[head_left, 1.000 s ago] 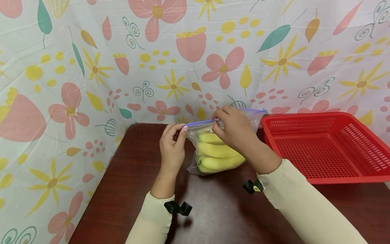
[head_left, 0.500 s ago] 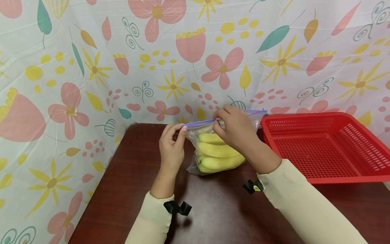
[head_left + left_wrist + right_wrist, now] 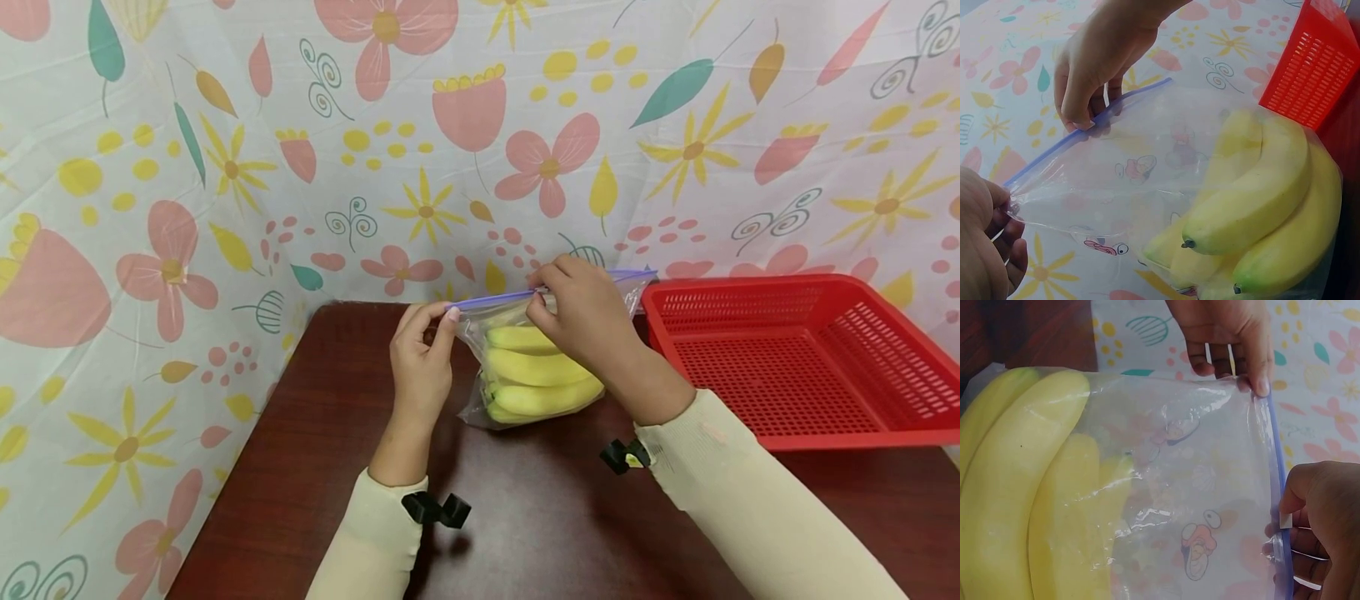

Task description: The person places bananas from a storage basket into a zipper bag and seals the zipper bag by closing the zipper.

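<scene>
A clear zip bag (image 3: 480, 333) with a purple zip strip holds several yellow bananas (image 3: 540, 370); it stands upright on the table, its lower part against the tabletop. At the strip's left end, my left hand (image 3: 422, 367) pinches the corner between thumb and fingers. My right hand (image 3: 585, 317) pinches the strip nearer its middle, with a small white slider (image 3: 1285, 520) under the thumb in the right wrist view. Cartoon figures (image 3: 1138, 169) are printed on the bag. The strip runs on past the right hand to the bag's far corner.
A red plastic basket (image 3: 817, 442) with slotted walls stands right of the bag. The dark brown wooden table (image 3: 300, 467) meets a flower-patterned cloth (image 3: 360, 150) at the back and left. Black wrist mounts (image 3: 437, 509) sit on both sleeves.
My right hand has slid slightly to the right along the purple strip. The left hand keeps its pinch at the corner, and the bananas stay in place.
</scene>
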### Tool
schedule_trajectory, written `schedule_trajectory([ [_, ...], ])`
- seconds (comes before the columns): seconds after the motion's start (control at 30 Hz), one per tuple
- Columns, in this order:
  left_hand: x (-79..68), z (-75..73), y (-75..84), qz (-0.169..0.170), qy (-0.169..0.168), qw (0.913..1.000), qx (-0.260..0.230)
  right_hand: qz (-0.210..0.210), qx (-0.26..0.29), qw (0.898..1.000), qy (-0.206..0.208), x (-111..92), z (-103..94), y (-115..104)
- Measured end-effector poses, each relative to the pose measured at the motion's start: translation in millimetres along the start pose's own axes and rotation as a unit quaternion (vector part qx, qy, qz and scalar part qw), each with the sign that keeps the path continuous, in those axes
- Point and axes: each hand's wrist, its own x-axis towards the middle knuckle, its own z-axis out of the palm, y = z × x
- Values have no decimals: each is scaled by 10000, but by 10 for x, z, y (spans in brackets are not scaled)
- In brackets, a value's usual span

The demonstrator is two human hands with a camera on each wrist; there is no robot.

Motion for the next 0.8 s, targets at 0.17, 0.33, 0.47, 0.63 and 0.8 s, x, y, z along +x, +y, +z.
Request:
schedule_trajectory([
  [0.17, 4, -2, -14, -3, -12, 10000, 56, 65, 38, 10000, -44, -7, 0, 15],
  [0.33, 3, -4, -26, -31, 5, 10000, 77, 118, -3, 9999, -70, -15, -1, 28],
  [0.47, 3, -7, -24, -27, 17, 10000, 83, 170, -41, 9998, -77, -24, -6, 35],
  [0.63, 4, -11, -18, -20, 15, 10000, 91, 207, -65, 9997, -87, -33, -11, 47],
  [0.8, 6, -12, -22, -38, 14, 9999, 98, 240, -119, 9996, -61, -37, -9, 68],
])
